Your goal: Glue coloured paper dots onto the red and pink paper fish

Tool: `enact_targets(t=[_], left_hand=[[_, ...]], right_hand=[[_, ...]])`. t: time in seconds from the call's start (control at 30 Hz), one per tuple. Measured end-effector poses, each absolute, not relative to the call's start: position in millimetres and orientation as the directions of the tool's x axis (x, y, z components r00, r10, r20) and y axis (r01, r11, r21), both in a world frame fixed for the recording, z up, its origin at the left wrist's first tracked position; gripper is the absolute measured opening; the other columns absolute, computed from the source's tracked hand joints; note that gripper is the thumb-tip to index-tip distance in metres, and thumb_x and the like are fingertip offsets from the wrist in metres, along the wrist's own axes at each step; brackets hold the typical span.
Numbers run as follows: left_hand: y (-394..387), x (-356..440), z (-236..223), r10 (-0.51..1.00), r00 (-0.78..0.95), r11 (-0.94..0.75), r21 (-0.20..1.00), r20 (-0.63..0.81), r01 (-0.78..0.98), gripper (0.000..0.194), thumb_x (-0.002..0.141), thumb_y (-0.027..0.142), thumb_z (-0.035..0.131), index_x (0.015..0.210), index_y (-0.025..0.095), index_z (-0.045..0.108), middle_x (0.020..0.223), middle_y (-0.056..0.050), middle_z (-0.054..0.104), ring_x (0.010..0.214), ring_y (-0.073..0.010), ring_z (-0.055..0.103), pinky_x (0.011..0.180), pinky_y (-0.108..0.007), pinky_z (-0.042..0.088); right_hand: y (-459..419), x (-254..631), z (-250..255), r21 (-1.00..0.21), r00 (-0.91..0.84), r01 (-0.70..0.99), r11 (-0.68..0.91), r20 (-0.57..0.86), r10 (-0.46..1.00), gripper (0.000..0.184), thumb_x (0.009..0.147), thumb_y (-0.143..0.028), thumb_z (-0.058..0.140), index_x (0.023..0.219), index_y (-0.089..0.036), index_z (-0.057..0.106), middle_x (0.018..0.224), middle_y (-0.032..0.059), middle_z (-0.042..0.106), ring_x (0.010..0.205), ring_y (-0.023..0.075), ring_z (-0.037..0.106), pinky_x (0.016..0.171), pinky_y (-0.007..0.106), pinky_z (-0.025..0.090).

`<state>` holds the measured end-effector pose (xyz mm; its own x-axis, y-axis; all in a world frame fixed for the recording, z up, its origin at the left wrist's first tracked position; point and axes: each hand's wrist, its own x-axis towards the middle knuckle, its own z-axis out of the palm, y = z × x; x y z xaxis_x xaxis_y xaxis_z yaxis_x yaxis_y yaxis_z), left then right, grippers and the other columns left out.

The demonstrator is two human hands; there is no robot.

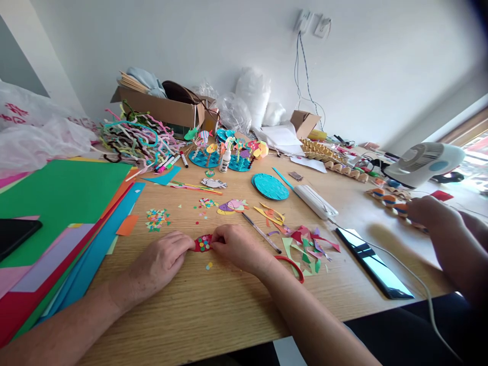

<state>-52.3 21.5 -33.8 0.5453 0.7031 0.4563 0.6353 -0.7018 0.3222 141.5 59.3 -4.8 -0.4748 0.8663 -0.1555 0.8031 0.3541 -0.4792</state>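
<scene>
Between my two hands lies a small red paper cut-out [203, 243], dotted with colored paper circles. The fingers of my left hand [168, 256] are closed at its left end. At its right end my right hand [238, 246] pinches, fingertips partly hidden by the hand itself. Two loose paper dots [208, 266] lie just in front. Behind the hands are purple and pink paper fish [232, 206] and a heap of confetti dots [208, 203]. A larger confetti pile [157, 219] sits beyond my left hand. A pen [261, 233] and orange-red scissor handles [293, 267] are beside my right wrist.
Stacked colored paper [76, 198] covers the left. Paper scraps [305, 244], a phone [371, 262] and a white power strip [314, 201] lie right. Blue discs [270, 186] and a glue bottle [224, 161] stand behind. Another person's hand [430, 211] works at far right near a fan [423, 162].
</scene>
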Motion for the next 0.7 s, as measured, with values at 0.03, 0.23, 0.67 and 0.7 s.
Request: enact_targets(t=[0.03,0.23,0.67,0.7], left_hand=[[21.6,-52.3,-33.9,0.703,0.547,-0.703,0.324,0.455,0.634,0.029,0.078,-0.003,0.038,0.083,0.014,0.061,0.077,-0.004,0.065,0.073,-0.0169,0.062,0.065,-0.025,0.051],[22.1,-53.4,-35.3,0.714,0.549,-0.695,0.340,0.435,0.634,0.031,0.077,-0.004,0.036,0.083,0.015,0.060,0.078,-0.004,0.064,0.074,-0.0173,0.061,0.066,-0.027,0.051],[22.5,-53.9,-36.3,0.722,0.555,-0.688,0.342,0.413,0.640,0.032,0.073,-0.005,0.038,0.082,0.017,0.059,0.078,-0.003,0.064,0.075,-0.0166,0.061,0.067,-0.026,0.050],[22.5,-54.0,-36.3,0.724,0.556,-0.686,0.342,0.408,0.642,0.032,0.073,-0.005,0.038,0.082,0.017,0.059,0.078,-0.002,0.064,0.075,-0.0164,0.061,0.067,-0.026,0.050]], right_hand=[[59.4,141.3,-5.4,-0.474,-0.475,0.804,0.359,-0.150,0.867,0.013,0.074,-0.016,0.054,0.073,-0.016,0.067,0.074,0.0024,0.066,0.063,0.0110,0.053,0.055,0.021,0.032],[59.6,140.4,-7.1,-0.414,-0.478,0.823,0.389,-0.136,0.868,0.013,0.076,-0.018,0.053,0.074,-0.017,0.065,0.075,0.0027,0.065,0.065,0.0115,0.052,0.056,0.021,0.031],[59.6,140.4,-4.8,-0.436,-0.469,0.817,0.377,-0.125,0.874,0.008,0.076,-0.018,0.055,0.072,-0.016,0.062,0.072,0.0008,0.061,0.064,0.0103,0.049,0.057,0.021,0.030],[59.7,140.7,-4.6,-0.443,-0.472,0.815,0.374,-0.130,0.872,0.008,0.076,-0.017,0.055,0.072,-0.016,0.062,0.072,0.0007,0.061,0.064,0.0102,0.049,0.056,0.021,0.030]])
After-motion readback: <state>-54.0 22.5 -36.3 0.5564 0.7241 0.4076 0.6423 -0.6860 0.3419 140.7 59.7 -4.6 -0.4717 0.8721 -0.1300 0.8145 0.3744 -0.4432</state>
